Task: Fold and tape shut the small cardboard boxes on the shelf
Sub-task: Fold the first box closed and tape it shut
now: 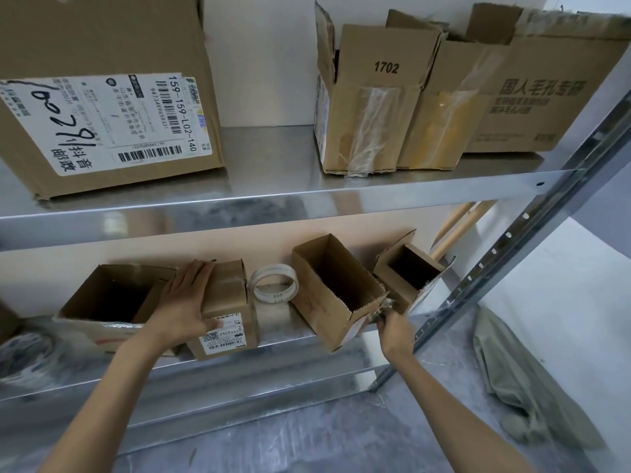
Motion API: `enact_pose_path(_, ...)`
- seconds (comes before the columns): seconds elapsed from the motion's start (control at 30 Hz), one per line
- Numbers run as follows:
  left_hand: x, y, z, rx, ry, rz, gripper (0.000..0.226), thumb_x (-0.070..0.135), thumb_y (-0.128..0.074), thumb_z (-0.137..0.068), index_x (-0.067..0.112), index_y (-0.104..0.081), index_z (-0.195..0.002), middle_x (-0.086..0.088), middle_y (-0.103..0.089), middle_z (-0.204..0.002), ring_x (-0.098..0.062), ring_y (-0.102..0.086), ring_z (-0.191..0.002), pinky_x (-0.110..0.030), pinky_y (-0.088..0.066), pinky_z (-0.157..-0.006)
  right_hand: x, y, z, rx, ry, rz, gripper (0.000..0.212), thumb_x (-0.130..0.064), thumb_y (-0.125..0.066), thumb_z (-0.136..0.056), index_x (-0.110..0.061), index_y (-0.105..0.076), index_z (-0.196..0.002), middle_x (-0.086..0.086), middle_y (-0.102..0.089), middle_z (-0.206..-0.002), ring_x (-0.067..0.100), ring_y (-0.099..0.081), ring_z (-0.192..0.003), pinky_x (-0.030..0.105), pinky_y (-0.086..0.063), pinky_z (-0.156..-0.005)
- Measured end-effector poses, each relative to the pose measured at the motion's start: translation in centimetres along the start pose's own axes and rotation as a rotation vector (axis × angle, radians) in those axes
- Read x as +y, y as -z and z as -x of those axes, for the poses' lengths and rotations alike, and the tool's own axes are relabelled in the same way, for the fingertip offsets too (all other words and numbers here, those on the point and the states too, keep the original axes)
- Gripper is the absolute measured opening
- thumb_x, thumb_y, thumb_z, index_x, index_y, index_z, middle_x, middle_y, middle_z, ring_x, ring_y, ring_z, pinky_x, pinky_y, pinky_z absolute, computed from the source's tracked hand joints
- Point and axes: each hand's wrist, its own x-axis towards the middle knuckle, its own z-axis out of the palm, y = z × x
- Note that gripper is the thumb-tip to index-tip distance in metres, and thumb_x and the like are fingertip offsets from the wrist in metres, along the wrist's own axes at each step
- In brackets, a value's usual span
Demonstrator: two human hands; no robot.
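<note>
On the lower shelf [307, 356] stands a small closed box [227, 312] with a white label on its front. My left hand [186, 302] rests on its top and left side, thumb reaching the label. A roll of clear tape [273, 283] stands on edge just right of it. Further right an open box [336, 291] leans with its mouth up, and a smaller open box [409, 271] sits behind it. My right hand [392, 324] pinches a crumpled scrap of old tape at the leaning box's front right corner.
An open box [109, 298] stands at the left of the lower shelf. The upper shelf [273, 196] carries a big labelled carton [102, 97] and several worn open boxes [375, 104]. A metal upright [495, 268] borders the right; grey cloth [519, 387] lies on the floor.
</note>
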Motion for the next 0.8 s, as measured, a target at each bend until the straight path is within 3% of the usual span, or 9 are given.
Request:
enact_pose_path(0.1, 0.0, -0.2, -0.1, 0.028, -0.001, -0.002, 0.111, 0.038, -0.084, -0.063, 0.015, -0.018, -0.149, -0.005, -0.017, -0.155, -0.025, -0.017, -0.142, -0.039, -0.025, -0.109, -0.1, 0.0, -0.6, -0.010, 0.009, 0.104, 0.018, -0.016, -0.050, -0.097, -0.012, -0.067, -0.100, 0.005, -0.070, -0.099, 0.020, -0.067, -0.085, 0.027, -0.054, -0.078)
enact_pose_path(0.23, -0.2, -0.5, -0.2, 0.030, 0.001, 0.019, 0.112, 0.036, -0.086, -0.061, 0.016, -0.019, -0.149, -0.006, -0.019, -0.155, -0.025, -0.019, -0.141, -0.040, -0.026, -0.110, -0.6, 0.3, -1.2, 0.005, 0.039, 0.149, 0.026, -0.006, -0.044, -0.097, -0.012, -0.068, -0.106, 0.003, -0.069, -0.105, 0.017, -0.065, -0.096, 0.022, -0.050, -0.078)
enact_pose_path(0.37, -0.3, -0.5, -0.3, 0.030, 0.007, 0.025, 0.113, 0.033, -0.088, -0.058, 0.015, -0.023, -0.148, -0.007, -0.022, -0.153, -0.026, -0.021, -0.140, -0.043, -0.028, -0.109, -0.9, 0.1, -1.8, -0.027, 0.056, 0.170, 0.028, -0.007, -0.043, -0.098, -0.014, -0.068, -0.108, 0.002, -0.068, -0.108, 0.015, -0.064, -0.101, 0.019, -0.047, -0.079)
enact_pose_path(0.63, -0.6, -0.6, -0.5, 0.011, 0.004, 0.016, 0.113, 0.036, -0.087, -0.059, 0.015, -0.020, -0.148, -0.007, -0.020, -0.154, -0.025, -0.019, -0.141, -0.038, -0.025, -0.110, -1.1, 0.6, -1.0, -0.047, 0.003, 0.177, 0.018, -0.020, -0.054, -0.095, -0.017, -0.071, -0.101, 0.002, -0.071, -0.099, 0.017, -0.067, -0.090, 0.023, -0.051, -0.071)
enact_pose_path(0.8, -0.6, -0.3, -0.7, -0.052, 0.011, -0.094, 0.112, 0.047, -0.079, -0.065, 0.018, -0.011, -0.149, -0.006, -0.017, -0.153, -0.025, -0.020, -0.139, -0.040, -0.025, -0.111, 1.1, 1.9, 1.8, -0.110, -0.067, 0.060, 0.016, -0.025, -0.058, -0.092, -0.013, -0.058, -0.081, 0.003, -0.058, -0.078, 0.022, -0.059, -0.074, 0.025, -0.039, -0.062)
